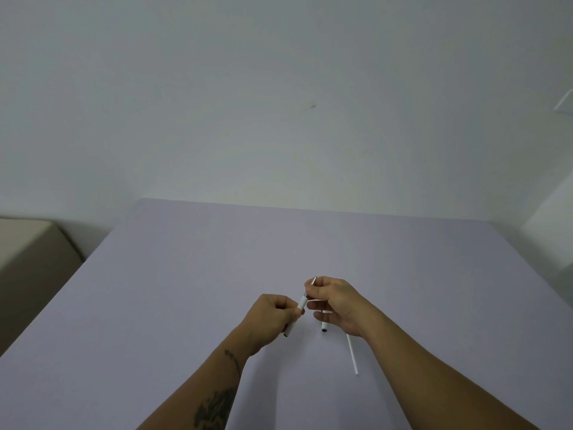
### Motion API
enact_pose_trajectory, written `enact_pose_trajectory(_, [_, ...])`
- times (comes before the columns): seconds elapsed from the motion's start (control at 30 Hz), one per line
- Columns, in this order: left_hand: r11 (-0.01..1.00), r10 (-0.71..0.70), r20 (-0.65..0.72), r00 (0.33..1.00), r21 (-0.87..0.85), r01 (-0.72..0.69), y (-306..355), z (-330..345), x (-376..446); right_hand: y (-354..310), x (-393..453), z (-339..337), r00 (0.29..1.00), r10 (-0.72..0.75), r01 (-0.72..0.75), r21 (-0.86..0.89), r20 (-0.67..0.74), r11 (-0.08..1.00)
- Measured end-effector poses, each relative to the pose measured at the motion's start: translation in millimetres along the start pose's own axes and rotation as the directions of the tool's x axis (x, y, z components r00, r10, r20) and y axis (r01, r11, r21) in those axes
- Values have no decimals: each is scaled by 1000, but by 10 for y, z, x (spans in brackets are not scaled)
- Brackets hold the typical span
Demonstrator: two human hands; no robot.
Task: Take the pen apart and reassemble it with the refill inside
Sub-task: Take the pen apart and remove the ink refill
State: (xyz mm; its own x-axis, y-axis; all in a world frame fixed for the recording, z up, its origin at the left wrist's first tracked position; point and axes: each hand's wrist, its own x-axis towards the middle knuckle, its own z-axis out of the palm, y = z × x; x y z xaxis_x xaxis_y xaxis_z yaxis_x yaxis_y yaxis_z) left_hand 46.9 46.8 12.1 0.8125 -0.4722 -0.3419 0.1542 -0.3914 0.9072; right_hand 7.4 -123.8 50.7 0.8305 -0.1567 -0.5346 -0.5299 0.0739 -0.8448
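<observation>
A white pen barrel (300,305) slants up to the right above the lilac table (186,290). My left hand (273,321) grips the barrel's lower half, and its dark end pokes out below the fist. My right hand (336,302) pinches the pen's metal tip (314,280) at the upper end. Under my right palm lies a short white piece with a dark end (324,328), partly hidden. A thin white refill tube (352,355) rests on the table beside my right wrist.
The table's far edge meets a pale wall. A beige box-like shape (28,259) stands to the left of the table. A white ledge (552,231) sits at the right.
</observation>
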Motion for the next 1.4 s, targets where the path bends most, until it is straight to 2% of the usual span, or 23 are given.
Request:
enact_pose_trajectory(0.27, [1000, -1, -19, 1000, -5, 1, 12, 47, -43, -13, -70, -10, 1000, -26, 26, -31, -10, 999])
enact_pose_trajectory(0.6, [1000, 0, -26, 1000, -5, 0, 28, 100, -81, 72, -86, -79, 999, 34, -36, 99, 15, 994])
enact_pose_trajectory(1.4, [1000, 7, -27, 1000, 10, -7, -52, 131, -117, 103, -171, -91, 998, 61, -63, 88, 24, 994])
